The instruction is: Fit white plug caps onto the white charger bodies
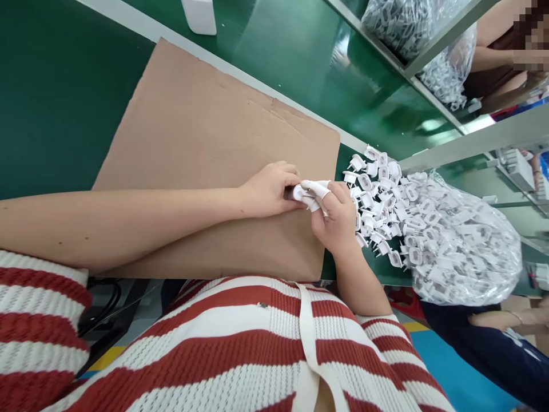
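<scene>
Over the cardboard sheet point(206, 131), my left hand point(270, 189) is closed, its thumb and fingers pinching a small white plastic part point(297, 193) with a rounded end. My right hand point(337, 214) meets it from the other side. White finger covers sit on the right thumb and fingers, which are closed on the same part. Most of the part is hidden by the fingers, so its exact kind does not show. Just beyond my right hand lies a loose heap of white plug-like plastic pieces point(377, 200), some with thin pins sticking out.
A clear plastic bag point(467, 246) full of similar white pieces adjoins the heap. More filled bags point(398, 28) stand behind the metal frame point(484, 140). A white object point(199, 16) is at the green table's point(266, 46) far side. Other people's arms point(493, 57) show at right.
</scene>
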A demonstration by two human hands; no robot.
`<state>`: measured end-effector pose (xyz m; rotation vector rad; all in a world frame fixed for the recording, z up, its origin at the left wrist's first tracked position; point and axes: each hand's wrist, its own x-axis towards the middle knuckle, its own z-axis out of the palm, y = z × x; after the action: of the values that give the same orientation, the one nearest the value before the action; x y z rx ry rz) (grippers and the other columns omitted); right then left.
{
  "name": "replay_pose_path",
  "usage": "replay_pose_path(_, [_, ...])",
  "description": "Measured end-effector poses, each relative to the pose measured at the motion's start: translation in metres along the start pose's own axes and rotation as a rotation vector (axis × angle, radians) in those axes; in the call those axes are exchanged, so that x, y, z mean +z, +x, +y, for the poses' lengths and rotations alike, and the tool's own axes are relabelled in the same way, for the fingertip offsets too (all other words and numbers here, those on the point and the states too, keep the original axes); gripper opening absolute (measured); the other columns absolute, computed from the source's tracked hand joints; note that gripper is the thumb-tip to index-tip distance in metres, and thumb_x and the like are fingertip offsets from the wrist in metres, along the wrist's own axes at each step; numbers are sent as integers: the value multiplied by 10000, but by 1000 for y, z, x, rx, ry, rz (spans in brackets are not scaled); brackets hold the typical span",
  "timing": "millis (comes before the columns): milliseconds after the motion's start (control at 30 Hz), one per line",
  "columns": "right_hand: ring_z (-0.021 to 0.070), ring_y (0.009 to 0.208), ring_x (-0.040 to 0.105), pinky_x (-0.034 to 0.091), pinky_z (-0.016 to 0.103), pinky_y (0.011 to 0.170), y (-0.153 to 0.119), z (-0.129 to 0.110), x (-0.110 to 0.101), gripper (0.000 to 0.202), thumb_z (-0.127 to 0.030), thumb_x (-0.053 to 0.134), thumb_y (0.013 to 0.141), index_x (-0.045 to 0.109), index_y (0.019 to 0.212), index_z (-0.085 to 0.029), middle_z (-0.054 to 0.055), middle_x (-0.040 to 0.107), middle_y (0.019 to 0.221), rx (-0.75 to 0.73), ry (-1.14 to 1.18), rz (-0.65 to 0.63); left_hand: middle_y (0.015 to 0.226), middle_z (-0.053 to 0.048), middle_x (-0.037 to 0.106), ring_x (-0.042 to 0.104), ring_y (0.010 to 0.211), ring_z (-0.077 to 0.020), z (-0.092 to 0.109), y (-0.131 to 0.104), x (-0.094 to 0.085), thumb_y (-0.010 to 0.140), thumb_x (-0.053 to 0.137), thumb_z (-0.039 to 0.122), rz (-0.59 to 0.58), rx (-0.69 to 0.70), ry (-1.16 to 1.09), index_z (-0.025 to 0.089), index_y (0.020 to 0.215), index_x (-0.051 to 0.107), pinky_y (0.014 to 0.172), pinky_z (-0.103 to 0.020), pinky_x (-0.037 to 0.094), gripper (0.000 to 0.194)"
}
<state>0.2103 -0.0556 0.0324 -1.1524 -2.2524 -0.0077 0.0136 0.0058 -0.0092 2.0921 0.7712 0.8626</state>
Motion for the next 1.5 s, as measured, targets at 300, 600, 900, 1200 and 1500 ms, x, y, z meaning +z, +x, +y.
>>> replay_pose_path(300, [264,957,620,565,411,806,4,0,-1,360,-67,520,928,635,1232,-223,99,666,1013,-1,-23,-19,863,-87,682,609,826,-236,-3,1,1,855,700,468,15,16,23,165,785,717,786,-366,453,311])
replay_pose_path(600, [233,804,566,505,356,712,10,-9,-2,331,-36,521,858,689,1088,-203,66,666,892,57,-155,-37,865,-86,685,600,818,-237,-2,1,1,861,679,454,11,12,44,174,777,700,778,-374,446,293])
replay_pose_path(900, [218,764,586,548,369,868,6,-9,4,173,-105,544,835,669,846,-224,36,601,770,127,-199,10,884,-98,673,611,864,-257,3,1,-2,840,681,494,-9,-46,43,167,802,720,829,-385,466,332])
replay_pose_path(1200, [197,833,666,421,487,1212,3,-7,1,314,-105,526,880,692,1106,-244,5,691,870,125,-172,-30,1195,-57,693,591,1193,-246,-1,17,-46,960,483,470,-497,-129,-179,189,1084,747,1061,-302,406,405])
replay_pose_path(1500, [206,917,723,412,508,1223,-4,-3,1,421,-135,552,880,650,1276,-240,16,756,947,149,-146,-13,1185,-51,724,656,1074,-224,8,15,-46,897,558,458,-426,-227,-319,193,1242,688,953,-282,498,454])
